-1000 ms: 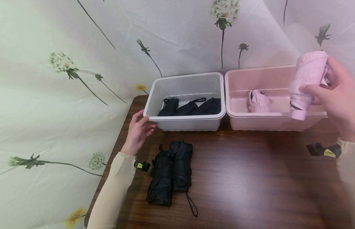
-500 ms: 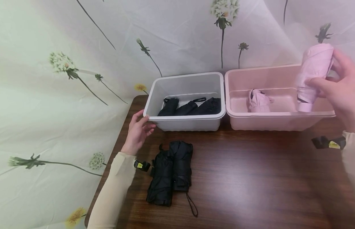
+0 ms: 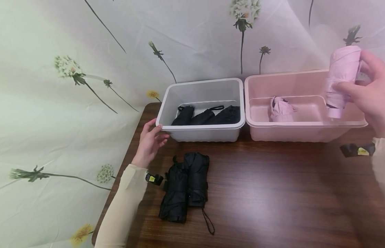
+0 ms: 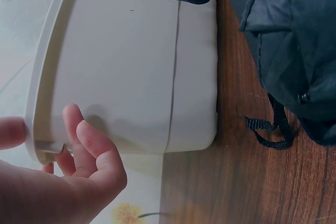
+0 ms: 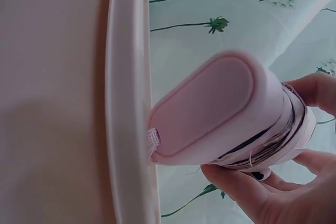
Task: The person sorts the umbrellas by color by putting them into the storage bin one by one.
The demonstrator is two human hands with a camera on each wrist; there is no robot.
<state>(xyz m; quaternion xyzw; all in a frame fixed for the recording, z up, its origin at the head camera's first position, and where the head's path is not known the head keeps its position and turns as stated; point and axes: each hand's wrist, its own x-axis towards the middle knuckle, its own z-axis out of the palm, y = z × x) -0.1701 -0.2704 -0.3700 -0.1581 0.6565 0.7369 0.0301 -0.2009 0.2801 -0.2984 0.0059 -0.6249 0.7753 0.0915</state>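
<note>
- Pink folded umbrella [image 3: 340,77] sat at the upper right of the head view, its soft fabric rolled into a stubby cylinder, handle end down, over the right end of the pink bin [image 3: 304,131].
- Right hand [image 3: 370,93] grasped it, thumb across the front and fingers curled behind; in the right wrist view the umbrella's [image 5: 220,108] smooth, rounded oblong handle cap faced the camera, just beside the bin's thick moulded rim [image 5: 128,98].
- Pink bin was a rectangular plastic tub with rounded corners and a stepped inner ledge; one more pink folded umbrella [image 3: 280,109] lay inside it, left of centre.
- White bin [image 3: 204,132] stood touching the pink one on its left, the same shape, with smooth matte walls; it held black folded umbrellas [image 3: 208,116] lying side by side, a strap loop showing on one.
- Left hand [image 3: 150,141] rested at the white bin's near left corner, thumb on the rim [image 4: 39,145] and loosely bent fingers against the wall.
- Two black folded umbrellas [image 3: 186,186] lay side by side and touching on the dark wood-grain table [image 3: 273,193], lower centre of the frame, their fabric creased, a thin cord trailing from one.
- Floral sheet [image 3: 56,86] with dandelion prints hung crinkled behind.
</note>
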